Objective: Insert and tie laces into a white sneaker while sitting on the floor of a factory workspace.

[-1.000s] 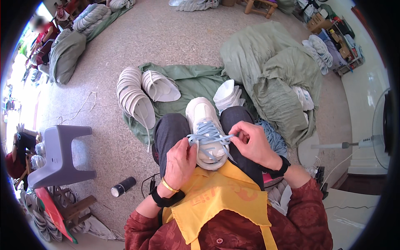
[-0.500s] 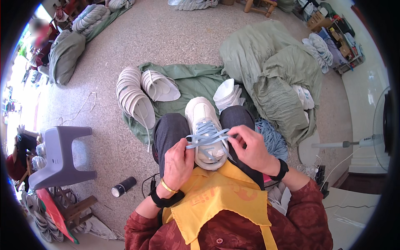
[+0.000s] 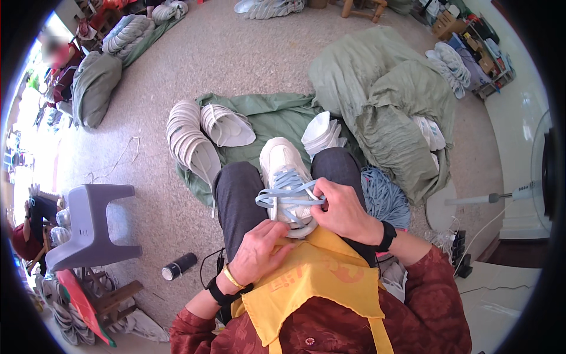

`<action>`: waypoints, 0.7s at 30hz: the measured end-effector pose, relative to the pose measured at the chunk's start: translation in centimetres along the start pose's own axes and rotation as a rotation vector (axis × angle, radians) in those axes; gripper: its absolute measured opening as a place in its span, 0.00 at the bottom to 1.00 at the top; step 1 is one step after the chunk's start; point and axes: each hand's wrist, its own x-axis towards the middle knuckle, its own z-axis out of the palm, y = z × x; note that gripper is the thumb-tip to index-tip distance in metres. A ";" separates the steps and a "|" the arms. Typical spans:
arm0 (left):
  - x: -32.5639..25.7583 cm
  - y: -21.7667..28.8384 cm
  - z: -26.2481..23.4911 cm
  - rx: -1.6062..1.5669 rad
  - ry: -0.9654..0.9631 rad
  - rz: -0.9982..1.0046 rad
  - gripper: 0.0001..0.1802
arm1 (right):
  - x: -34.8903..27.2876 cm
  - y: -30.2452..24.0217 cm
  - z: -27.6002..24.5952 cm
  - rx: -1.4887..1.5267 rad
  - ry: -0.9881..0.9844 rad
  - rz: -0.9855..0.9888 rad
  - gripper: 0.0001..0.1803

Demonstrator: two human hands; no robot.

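Observation:
A white shoe upper point(image 3: 278, 154) with light blue shoelaces point(image 3: 285, 194) lies between my knees, toe pointing away. The laces criss-cross its front, and a loop sticks out to the left. My right hand point(image 3: 343, 211) pinches the lace at the right side of the shoe. At the near end of the shoe, my left hand point(image 3: 257, 251) has its thumb and fingers apart, fingertips beside or touching the heel rim; no lace shows in it. A yellow apron point(image 3: 312, 277) covers my lap.
Stacked white shoe uppers point(image 3: 191, 138) lie on a green cloth point(image 3: 271, 106) ahead. To the right are a large green sack point(image 3: 383, 88), a bundle of blue laces point(image 3: 384, 197) and a fan point(image 3: 522, 193). Left stand a grey plastic stool point(image 3: 94, 227) and a dark cylinder point(image 3: 179, 266).
My left hand has let go of the lace and moved down to the shoe's near end. My right hand has shifted slightly left, still pinching lace; a loop now extends left.

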 end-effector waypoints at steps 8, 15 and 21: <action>0.2 1.3 0.2 0.252 0.005 -0.035 0.20 | 3.5 -2.7 -1.5 0.438 -0.141 0.125 0.13; -3.1 0.9 -1.2 -0.535 0.513 -0.280 0.16 | 1.1 -1.1 -3.8 0.321 -0.221 0.057 0.11; -3.8 0.9 -2.3 -0.225 0.363 -0.253 0.12 | -1.6 1.6 0.5 -0.046 -0.412 -0.317 0.15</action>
